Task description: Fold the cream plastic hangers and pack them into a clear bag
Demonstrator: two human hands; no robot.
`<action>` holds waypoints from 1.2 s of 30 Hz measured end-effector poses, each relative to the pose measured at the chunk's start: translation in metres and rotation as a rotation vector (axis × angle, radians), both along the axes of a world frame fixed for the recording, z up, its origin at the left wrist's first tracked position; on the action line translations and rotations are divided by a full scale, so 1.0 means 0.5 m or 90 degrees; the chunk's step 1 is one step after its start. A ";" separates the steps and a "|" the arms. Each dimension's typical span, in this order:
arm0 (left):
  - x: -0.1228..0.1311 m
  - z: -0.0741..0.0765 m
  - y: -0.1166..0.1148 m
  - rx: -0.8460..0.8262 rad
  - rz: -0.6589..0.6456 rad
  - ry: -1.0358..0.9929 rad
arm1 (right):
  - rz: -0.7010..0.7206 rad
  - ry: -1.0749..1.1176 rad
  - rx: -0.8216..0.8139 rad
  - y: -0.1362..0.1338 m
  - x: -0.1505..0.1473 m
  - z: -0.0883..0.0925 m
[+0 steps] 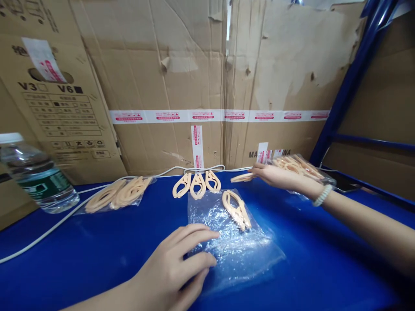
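My left hand (pixel 177 263) rests on the near edge of a clear plastic bag (pixel 233 246) lying flat on the blue table (pixel 81 250), fingers loosely curled over the film. One or two beige plastic clips (pixel 236 209) lie on the bag's far part. My right hand (pixel 279 176), a bead bracelet on its wrist, reaches to the back right and pinches one beige clip (pixel 242 177) by its end. Right behind that hand lies an open bag of more clips (pixel 300 166). Three loose clips (pixel 196 183) lie in a row at the back middle.
A filled bag of clips (pixel 118 194) lies at the back left. A water bottle (pixel 35 175) stands at the far left. A white cable (pixel 48 231) runs along the table. Cardboard boxes (pixel 168 86) wall off the back; a blue rack frame (pixel 350 82) rises at right.
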State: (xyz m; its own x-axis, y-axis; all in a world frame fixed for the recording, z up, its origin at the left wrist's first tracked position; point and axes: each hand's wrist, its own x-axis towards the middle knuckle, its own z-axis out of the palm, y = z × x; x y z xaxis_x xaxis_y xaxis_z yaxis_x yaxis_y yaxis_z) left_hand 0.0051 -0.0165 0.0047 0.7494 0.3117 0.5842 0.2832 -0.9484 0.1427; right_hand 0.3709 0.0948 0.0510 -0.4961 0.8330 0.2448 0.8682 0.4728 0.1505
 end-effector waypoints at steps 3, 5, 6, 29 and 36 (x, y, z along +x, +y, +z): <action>0.000 -0.012 -0.003 -0.002 0.022 0.004 | 0.002 0.039 0.065 -0.054 -0.012 0.021; 0.002 -0.018 -0.006 0.001 0.029 0.011 | 0.059 0.144 0.164 -0.092 -0.036 0.031; 0.003 -0.020 -0.008 0.005 0.034 0.016 | 0.103 0.219 0.227 -0.113 -0.052 0.034; 0.005 -0.016 -0.017 0.060 0.069 0.057 | 0.356 -0.104 0.237 -0.274 -0.283 -0.070; 0.007 -0.012 -0.016 0.059 0.073 0.032 | 0.363 0.097 0.127 -0.183 -0.262 0.013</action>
State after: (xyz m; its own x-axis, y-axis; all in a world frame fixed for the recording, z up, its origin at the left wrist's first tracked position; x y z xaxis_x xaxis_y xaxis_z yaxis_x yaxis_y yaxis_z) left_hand 0.0086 -0.0244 -0.0015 0.7413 0.3428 0.5770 0.3944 -0.9181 0.0388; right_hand 0.2399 0.0035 0.0576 -0.7971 0.3775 0.4712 0.5055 0.8441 0.1788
